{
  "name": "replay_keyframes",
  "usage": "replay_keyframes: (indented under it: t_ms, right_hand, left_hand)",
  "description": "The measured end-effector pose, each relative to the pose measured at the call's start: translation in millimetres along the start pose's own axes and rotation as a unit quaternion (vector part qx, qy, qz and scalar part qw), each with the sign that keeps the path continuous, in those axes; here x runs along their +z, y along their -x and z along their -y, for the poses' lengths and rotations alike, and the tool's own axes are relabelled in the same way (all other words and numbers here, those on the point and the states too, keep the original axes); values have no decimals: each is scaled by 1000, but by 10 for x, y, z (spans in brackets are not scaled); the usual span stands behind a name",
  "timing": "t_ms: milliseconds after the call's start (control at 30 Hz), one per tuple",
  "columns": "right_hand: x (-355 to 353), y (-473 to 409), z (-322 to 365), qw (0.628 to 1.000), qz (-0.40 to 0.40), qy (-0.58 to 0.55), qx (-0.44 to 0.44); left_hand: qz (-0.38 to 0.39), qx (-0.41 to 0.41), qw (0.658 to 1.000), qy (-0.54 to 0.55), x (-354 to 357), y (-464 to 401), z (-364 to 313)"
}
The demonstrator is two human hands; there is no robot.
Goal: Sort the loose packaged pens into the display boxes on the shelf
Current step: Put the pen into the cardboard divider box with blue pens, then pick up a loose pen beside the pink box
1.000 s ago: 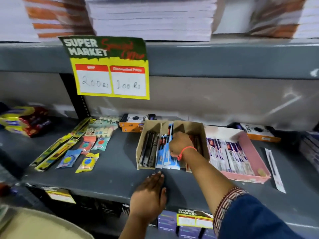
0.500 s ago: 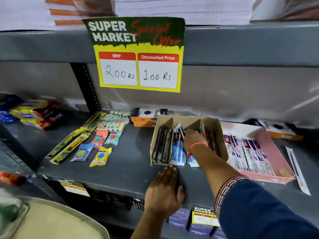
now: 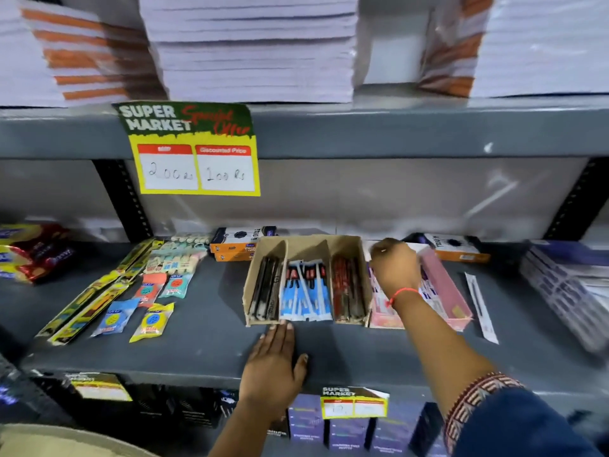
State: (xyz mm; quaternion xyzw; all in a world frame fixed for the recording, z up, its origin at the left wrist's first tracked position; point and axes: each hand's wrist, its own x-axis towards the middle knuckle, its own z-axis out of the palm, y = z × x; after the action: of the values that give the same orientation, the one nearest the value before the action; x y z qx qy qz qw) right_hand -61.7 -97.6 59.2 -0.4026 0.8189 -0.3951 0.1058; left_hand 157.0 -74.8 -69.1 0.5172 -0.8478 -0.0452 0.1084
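A brown cardboard display box stands mid-shelf with three compartments: black pens on the left, blue packaged pens in the middle, red pens on the right. Beside it on the right is a pink display box holding white packaged pens. My right hand hovers over the pink box, fingers curled downward and hidden, blurred. My left hand lies flat on the shelf, fingertips just short of the brown box's front edge. One loose packaged pen lies on the shelf right of the pink box.
Orange-and-black boxes sit behind the display boxes. Long yellow packs and small sachets lie at left, red-yellow packets at far left, blue stacks at far right. A price sign hangs from the upper shelf, stacked with paper.
My right hand has left the middle compartment of the brown box and moved right, over the pink box. The blue packs now lie tidily in their compartment. My left hand stays flat.
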Motion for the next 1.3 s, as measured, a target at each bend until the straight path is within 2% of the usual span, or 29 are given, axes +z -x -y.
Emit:
replay_keyframes:
  t_ms: [67,167,233,433,667,767,967,1033,1133,1233,1300]
  right_hand:
    - [-181,-2,-236,998,-49,-23,43]
    - [-454,17,-639,986,-118,-48,112]
    - [-572,26,-908,979,-129,-30,155]
    - [-685,26,-1510,973,-36,174,146]
    - [-667,-223,-1658,964,34,219,146]
    - [-639,-330,-1663,962,45,226,148]
    - [-661,-474,-1632,959,45,247,133]
    - [-693,-506,-1668,969,32,191,154]
    - [-744,-535,-1758,978,-3,17,208]
    - [-828,-466,-1788,957,-28,-188,221]
    - [-901,-331,-1702,928,3,-310,205]
  left_hand:
    - [40,-21,999,1,36,24,-64]
    - [48,17,998,-22,92,17,-247]
    - [47,44,998,-21,94,3,-388]
    - [75,148,986,-5,116,-174,-995]
    - [43,160,986,-34,218,-317,-1090]
    - [82,136,987,20,179,-291,-1070]
    - [7,151,988,19,249,-263,-1022]
    - [5,150,989,11,254,-268,-1031]
    - [17,158,987,12,262,-271,-1035]
    - [31,156,987,19,256,-270,-1039]
    - [29,151,988,17,244,-270,-1041]
